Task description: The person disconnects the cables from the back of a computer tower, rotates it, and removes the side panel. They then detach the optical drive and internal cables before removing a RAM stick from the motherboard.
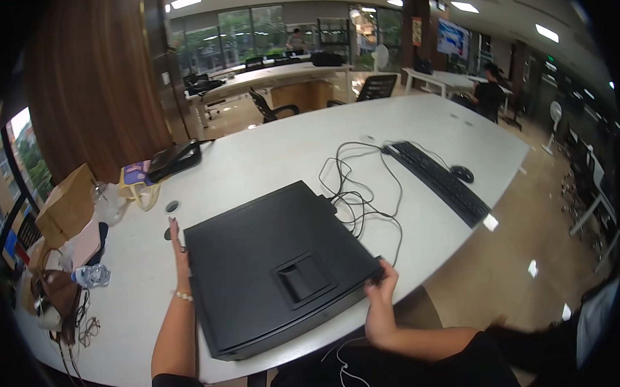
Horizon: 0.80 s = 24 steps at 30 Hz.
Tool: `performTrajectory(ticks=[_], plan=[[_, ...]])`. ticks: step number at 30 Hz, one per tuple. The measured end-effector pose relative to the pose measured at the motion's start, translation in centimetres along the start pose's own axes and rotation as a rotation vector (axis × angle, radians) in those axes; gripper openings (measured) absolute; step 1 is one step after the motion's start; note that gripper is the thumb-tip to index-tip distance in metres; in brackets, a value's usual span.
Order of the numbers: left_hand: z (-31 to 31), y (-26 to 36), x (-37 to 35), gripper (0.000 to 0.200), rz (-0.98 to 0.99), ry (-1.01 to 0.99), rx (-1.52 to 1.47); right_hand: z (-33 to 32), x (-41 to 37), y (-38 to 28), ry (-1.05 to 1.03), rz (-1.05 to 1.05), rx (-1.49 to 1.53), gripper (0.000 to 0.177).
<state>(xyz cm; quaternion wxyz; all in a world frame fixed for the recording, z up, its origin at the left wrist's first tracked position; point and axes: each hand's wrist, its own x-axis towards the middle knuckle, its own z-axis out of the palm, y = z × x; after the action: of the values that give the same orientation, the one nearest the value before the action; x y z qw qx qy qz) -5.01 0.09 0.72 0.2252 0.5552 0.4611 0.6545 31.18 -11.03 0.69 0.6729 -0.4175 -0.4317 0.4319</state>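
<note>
A black desktop computer case lies flat on the white table, with a recessed latch in its upper panel. My left hand rests along the case's left side, fingers stretched out and pointing away from me; a beaded bracelet circles the wrist. At the near right corner, my right hand grips the case with bent fingers, some of them hidden against its edge. Black cables lie tangled beside the case's far right side, near a plug at its edge.
A black keyboard and mouse lie to the right. Along the left stand a cardboard box, a plastic cup, a water bottle and bags. A white cord hangs in front of me. Two people are farther off.
</note>
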Motion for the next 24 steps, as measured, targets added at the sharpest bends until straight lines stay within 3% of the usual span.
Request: performTrajectory(ticks=[4,6,9,11,12,15,17,24], plan=[[-3.9,-3.8,1.2,0.069,0.192,0.005,0.137,-3.2,-5.4,1.9,-0.311,-0.176,-0.274,0.071],[-5.8,-3.7,1.9,0.067,0.244,-0.008,0.177,-4.6,-5.5,0.6,-0.465,-0.274,-0.367,0.07],[-5.6,4.0,0.9,0.065,0.145,-0.063,0.129,-7.2,-4.1,0.8,-0.567,-0.347,-0.416,0.062],[-5.2,10.1,-1.2,0.055,0.19,-0.205,0.169,-9.2,-2.5,1.5,-0.558,-0.669,-0.523,0.061],[-4.2,13.0,-3.0,0.055,0.159,-0.183,0.269,-9.8,-2.1,1.8,-0.502,-0.804,-0.609,0.059],[-1.2,18.1,-9.3,0.057,0.157,-0.268,0.7,-8.8,-1.1,0.6,-0.468,-0.773,-0.812,0.059],[0.7,17.1,-13.0,0.056,0.314,-0.274,1.091,-7.6,-0.6,0.9,-0.523,-0.735,-0.912,0.066],[1.9,15.0,-14.4,0.045,0.522,-0.206,1.334,-5.1,0.3,1.6,-0.555,-0.699,-0.934,0.072]])
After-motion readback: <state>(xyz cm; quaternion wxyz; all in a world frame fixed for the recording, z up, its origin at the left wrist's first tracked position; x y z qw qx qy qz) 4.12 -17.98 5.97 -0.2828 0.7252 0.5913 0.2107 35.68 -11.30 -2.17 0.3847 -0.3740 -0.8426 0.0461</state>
